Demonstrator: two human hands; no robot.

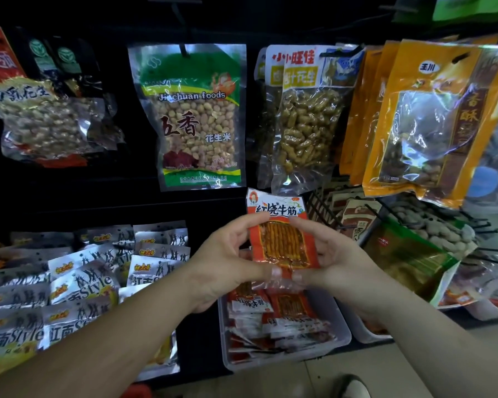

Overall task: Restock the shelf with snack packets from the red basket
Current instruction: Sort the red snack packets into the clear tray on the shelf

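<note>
Dim light; black back panel behind, pale tiled floor below.

Hanging peanut bag, orange bags, silver packets

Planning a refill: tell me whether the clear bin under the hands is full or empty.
Not empty. Red snack packets lie piled across the clear bin, covering its floor; how deep the pile goes cannot be told.
</note>
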